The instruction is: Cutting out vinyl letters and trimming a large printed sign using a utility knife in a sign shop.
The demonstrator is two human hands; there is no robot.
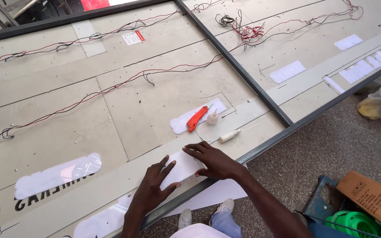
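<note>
A white strip [181,168] lies flat on the big grey panel [124,119], close to the panel's near edge with the dark metal frame [261,150]. The long axis of the strip runs from lower left to upper right, almost along this near edge, and its upper-right end points toward the small white tube [229,136].

The left hand [151,189] lies flat on the lower-left part of the strip. Its fingers [166,167] are spread a little and stretched out, pressing down on the white surface; they pinch nothing. The right hand [214,161] rests on the upper-right end of the strip. Its fingers [195,152] are also stretched and slightly apart, with the tips on the strip's top edge, pointing to the left. Both hands are open and only press; neither one closes around anything.

Just beyond the hands, an orange knife [197,118] lies on another white cutout [179,123], with its long axis from lower left to upper right. A small white glue bottle [212,117] stands upright just beside the knife. Red and black wires [111,88] run across the panel farther away. Below the frame, the person's shoes [184,218] stand on the speckled floor [331,145], and a cardboard box [373,198] lies at the right.
</note>
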